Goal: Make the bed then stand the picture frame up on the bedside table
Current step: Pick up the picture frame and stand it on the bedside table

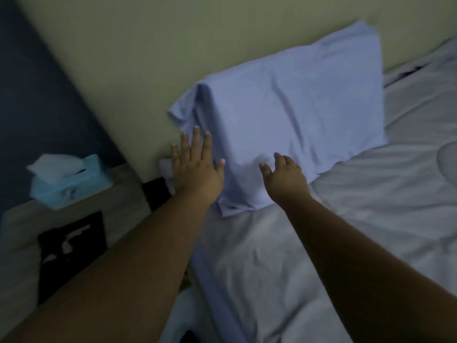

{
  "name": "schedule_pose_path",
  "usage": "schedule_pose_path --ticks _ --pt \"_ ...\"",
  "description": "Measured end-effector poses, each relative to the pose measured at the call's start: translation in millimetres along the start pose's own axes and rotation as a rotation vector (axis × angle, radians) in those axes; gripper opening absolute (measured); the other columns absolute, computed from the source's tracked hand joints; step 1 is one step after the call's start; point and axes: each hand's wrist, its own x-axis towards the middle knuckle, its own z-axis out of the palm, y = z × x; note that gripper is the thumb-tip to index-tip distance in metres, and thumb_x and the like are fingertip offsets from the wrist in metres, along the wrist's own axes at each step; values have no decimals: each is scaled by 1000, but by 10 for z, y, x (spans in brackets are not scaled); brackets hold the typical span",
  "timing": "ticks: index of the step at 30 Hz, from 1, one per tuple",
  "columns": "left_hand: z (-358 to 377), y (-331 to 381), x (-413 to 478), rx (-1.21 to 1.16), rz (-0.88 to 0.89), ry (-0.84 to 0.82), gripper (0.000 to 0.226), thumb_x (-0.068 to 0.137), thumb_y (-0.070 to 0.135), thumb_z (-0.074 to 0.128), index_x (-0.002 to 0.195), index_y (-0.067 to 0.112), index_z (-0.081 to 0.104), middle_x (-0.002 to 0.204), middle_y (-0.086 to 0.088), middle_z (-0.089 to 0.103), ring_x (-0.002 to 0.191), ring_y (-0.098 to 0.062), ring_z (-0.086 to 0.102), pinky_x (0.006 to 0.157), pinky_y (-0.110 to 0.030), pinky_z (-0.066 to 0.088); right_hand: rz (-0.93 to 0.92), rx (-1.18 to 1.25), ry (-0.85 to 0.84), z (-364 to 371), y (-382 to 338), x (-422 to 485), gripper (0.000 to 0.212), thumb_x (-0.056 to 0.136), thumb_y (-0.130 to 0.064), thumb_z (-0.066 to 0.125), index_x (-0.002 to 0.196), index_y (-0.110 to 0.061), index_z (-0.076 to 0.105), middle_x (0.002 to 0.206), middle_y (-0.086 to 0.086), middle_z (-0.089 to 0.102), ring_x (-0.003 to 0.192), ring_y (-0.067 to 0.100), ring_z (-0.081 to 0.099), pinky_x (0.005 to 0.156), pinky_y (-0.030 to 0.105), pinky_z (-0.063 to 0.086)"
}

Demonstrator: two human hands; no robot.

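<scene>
A pale blue pillow leans against the beige headboard at the head of the bed. My left hand lies flat with straight fingers against the pillow's left side. At the pillow's near edge my right hand has its fingers loosely bent and holds nothing. A white quilt covers the bed, wrinkled below the pillow. The black picture frame lies flat on the bedside table at the left.
A light blue tissue box with a tissue sticking out stands on the bedside table behind the frame. A dark blue wall rises behind the table. The bed's left edge runs down between my forearms.
</scene>
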Motion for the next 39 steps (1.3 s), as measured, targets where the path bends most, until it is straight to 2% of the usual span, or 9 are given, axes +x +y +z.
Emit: schedule_pose_path --ticks 4,7,9,13,17,23,29,36,39 --pt "36 -718 -427 35 -198 -43 69 94 49 32 151 19 9 161 -4 -1 147 -29 0 117 -46 -9 -220 -13 -34 463 -673 -215 52 94 -40 44 132 -4 45 131 20 52 118 39 47 96 44 37" --pt "102 -1327 -682 59 -332 -79 69 95 50 25 151 18 3 161 -5 -4 147 -30 -4 117 -47 -7 -402 -41 -69 834 -1157 -414 50 95 -37 45 131 -3 48 130 22 54 117 39 50 98 42 35" --pt "137 -1757 -829 47 -424 -92 68 95 49 24 151 17 1 161 -6 -5 147 -30 -5 118 -47 -4 -514 -6 -59 1105 -1452 -530 47 92 -32 51 124 3 54 120 26 60 107 42 56 93 42 42" --pt "233 -2563 -1065 17 -601 -135 68 96 50 23 151 18 -1 161 -7 -3 146 -33 -1 119 -47 -1 -595 -23 -209 1648 -1960 -686 50 95 -36 45 134 -4 46 134 21 51 123 36 46 102 38 32" --pt "413 -3198 -1228 -22 -724 -192 68 96 50 21 151 18 0 161 -7 -2 146 -32 -1 119 -46 -2 -670 -12 -351 2182 -2369 -759 51 95 -35 44 138 -8 39 141 17 44 129 34 39 103 39 34" --pt "827 -3887 -1242 -97 -781 -254 66 97 50 22 151 20 1 161 -6 -1 147 -29 -1 118 -44 0 -738 -67 -452 2939 -2965 -713 53 95 -39 40 138 -9 37 140 14 45 129 30 39 107 37 32" --pt "1130 -4472 -1198 -193 -748 -349 64 96 51 25 151 23 7 160 -5 6 147 -28 4 119 -47 5 -787 -111 -528 3418 -3506 -584 54 95 -41 38 140 -12 35 143 12 42 132 28 36 108 39 29" --pt "1255 -4641 -1315 -258 -796 -362 63 96 46 35 150 20 18 159 -10 13 146 -31 10 118 -49 12 -737 -121 -552 3754 -3693 -630 51 95 -40 38 137 -11 38 140 13 45 130 30 38 108 41 30" --pt "1276 -4653 -1415 -258 -792 -340 63 95 44 40 150 19 20 159 -9 15 146 -30 12 118 -47 14 -776 -127 -540 3883 -3714 -717 49 94 -38 41 134 -9 43 135 15 50 127 31 42 105 41 33"
